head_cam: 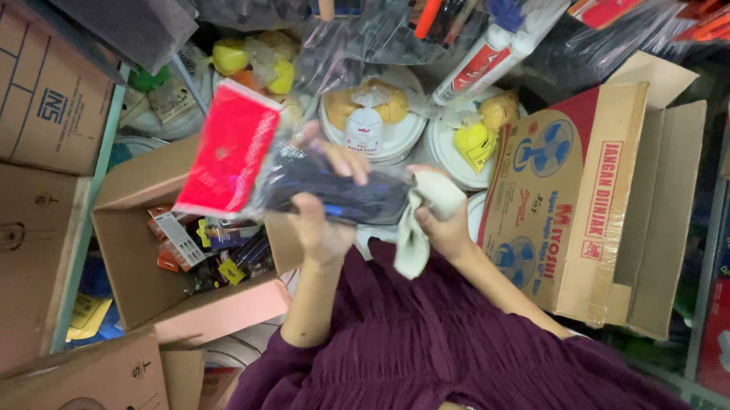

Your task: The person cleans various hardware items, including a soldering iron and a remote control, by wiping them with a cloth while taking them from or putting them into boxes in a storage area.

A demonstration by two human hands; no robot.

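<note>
Now left hand (321, 226) grips a dark plastic-wrapped pack (333, 191) with red card (229, 161); right hand (445, 226) clutches a pale cloth (419, 217), fingers curled

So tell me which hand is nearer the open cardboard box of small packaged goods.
Left. The left hand grips the dark plastic-wrapped packet right beside the open cardboard box; the right hand, holding a pale cloth, sits farther away on the packet's other side.

A dark blue packet (338, 195) with a bright red card (227, 149) at 10 o'clock is seen. A pale cream cloth (419, 225) is seen at 4 o'clock, a plain brown box (191, 296) at 9 o'clock, and a purple sleeve (391, 350) at 6 o'clock.
</note>
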